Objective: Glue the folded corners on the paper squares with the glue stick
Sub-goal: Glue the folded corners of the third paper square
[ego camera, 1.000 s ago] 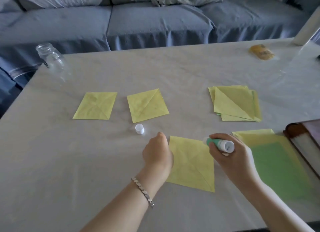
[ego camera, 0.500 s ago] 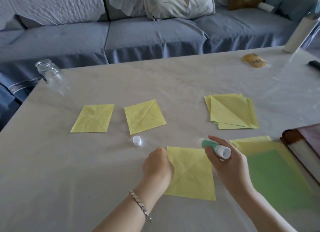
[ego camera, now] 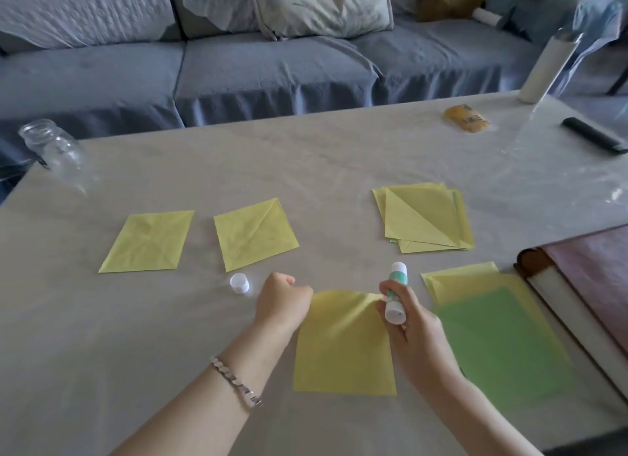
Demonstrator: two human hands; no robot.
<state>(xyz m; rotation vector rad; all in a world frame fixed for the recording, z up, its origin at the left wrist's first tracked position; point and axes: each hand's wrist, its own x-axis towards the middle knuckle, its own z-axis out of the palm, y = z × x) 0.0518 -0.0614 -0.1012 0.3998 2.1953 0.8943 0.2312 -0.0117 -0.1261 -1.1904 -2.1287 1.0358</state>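
Head view: three single paper squares (ego camera: pixel 149 241), one stack (ego camera: pixel 424 217), one glue stick (ego camera: pixel 398 276), one cap (ego camera: pixel 239 283). My left hand (ego camera: pixel 283 302) pinches a corner of the nearest square (ego camera: pixel 343 350); my right hand (ego camera: pixel 418 340) grips the glue stick beside it.

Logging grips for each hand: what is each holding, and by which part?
Right hand grips the glue stick round its middle; left hand appears to pinch the near paper square at its top-left corner.

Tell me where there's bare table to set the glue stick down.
Far strip of table between jar and orange packet; near-left area, below the left square, beside the left hand. Crowded on the right: paper stack, green sheet.
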